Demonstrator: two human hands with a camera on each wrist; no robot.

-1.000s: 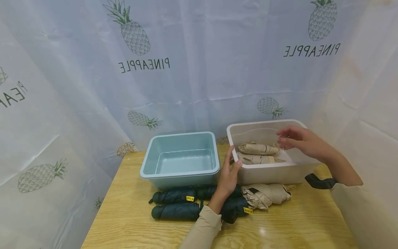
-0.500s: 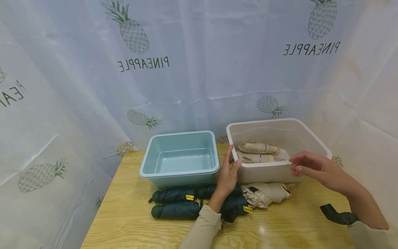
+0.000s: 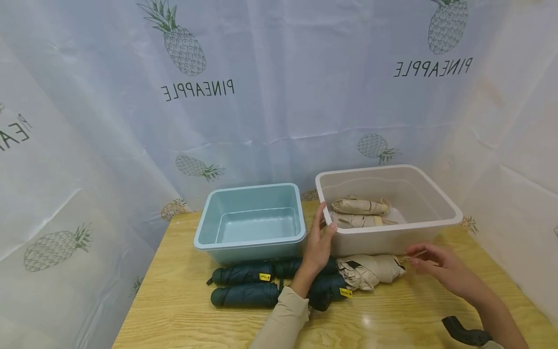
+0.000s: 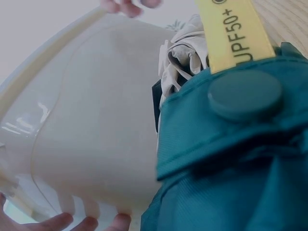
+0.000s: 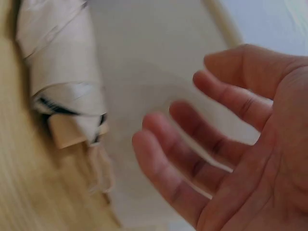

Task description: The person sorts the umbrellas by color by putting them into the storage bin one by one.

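My left hand (image 3: 318, 247) rests against the left front corner of a white bin (image 3: 383, 241), its fingers laid along the wall. Inside that bin lie two beige folded umbrellas (image 3: 359, 207). Another beige umbrella (image 3: 376, 270) lies on the table before the bin. Beside its cord end hovers my right hand (image 3: 444, 269), fingers spread loosely with nothing between them; the right wrist view shows a gap to the umbrella (image 5: 70, 72). Several dark green folded umbrellas (image 3: 246, 295) lie in front of the bins, partly hidden by my left forearm. One green umbrella (image 4: 216, 139) fills the left wrist view.
A light blue bin (image 3: 257, 245), apparently two stacked, stands left of the white one with nothing inside. Both sit on a wooden table (image 3: 174, 310) against a pineapple-print curtain (image 3: 279, 97). A yellow tag (image 4: 236, 33) hangs from a green umbrella.
My right hand has come out from over the white bin, moving down and toward me to beside the beige umbrella's cord. The left hand stays at the bin's corner.
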